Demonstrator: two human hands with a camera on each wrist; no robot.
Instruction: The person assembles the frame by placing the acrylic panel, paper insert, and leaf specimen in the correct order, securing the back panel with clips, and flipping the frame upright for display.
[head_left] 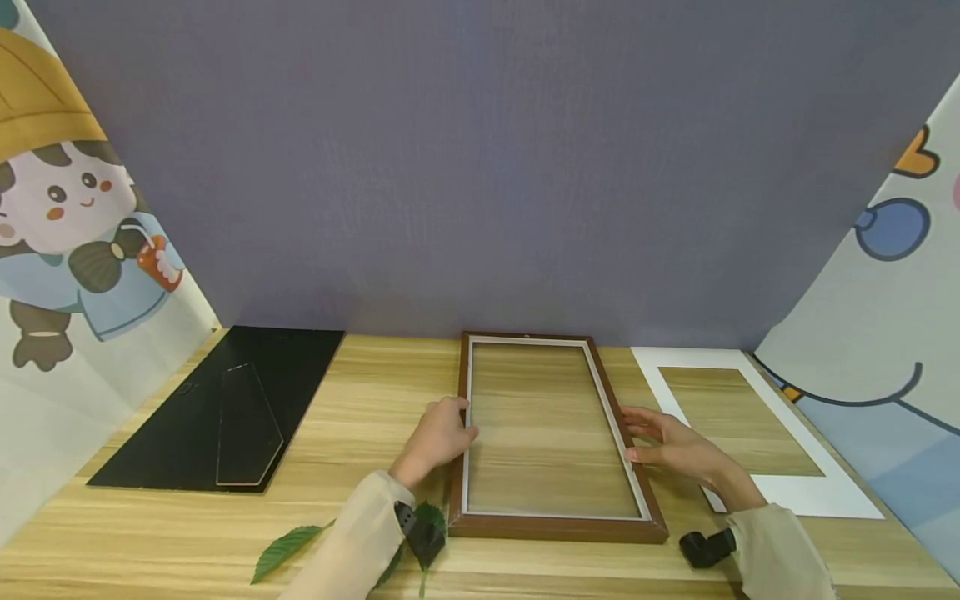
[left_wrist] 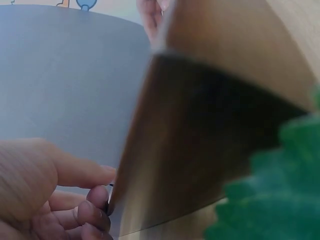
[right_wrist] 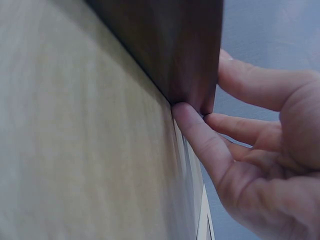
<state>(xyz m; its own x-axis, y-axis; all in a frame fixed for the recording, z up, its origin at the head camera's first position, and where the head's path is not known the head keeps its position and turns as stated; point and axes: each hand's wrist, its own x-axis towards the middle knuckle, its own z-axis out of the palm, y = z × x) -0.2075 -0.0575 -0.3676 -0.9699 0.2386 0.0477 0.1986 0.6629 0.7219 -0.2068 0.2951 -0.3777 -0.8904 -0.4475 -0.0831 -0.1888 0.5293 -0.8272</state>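
Observation:
A brown picture frame (head_left: 558, 527) with a pale inner lip lies in front of me, the wood grain of the table showing through its middle. My left hand (head_left: 438, 432) grips its left side, thumb over the top; in the left wrist view the fingers (left_wrist: 94, 212) curl at the frame's edge. On the opposite side my right hand (head_left: 678, 446) pinches the rail between thumb and fingers. The right wrist view has the thumb (right_wrist: 250, 82) on one edge of the dark rail (right_wrist: 175, 45) and fingertips at the other.
At the left lies a black backing board (head_left: 172, 417) with a fold-out stand (head_left: 246, 433). A white mat (head_left: 817, 497) with a rectangular cutout is at the right. Green leaves (head_left: 288, 550) lie near my left forearm. A grey panel (head_left: 487, 167) rises behind the wooden table (head_left: 375, 392).

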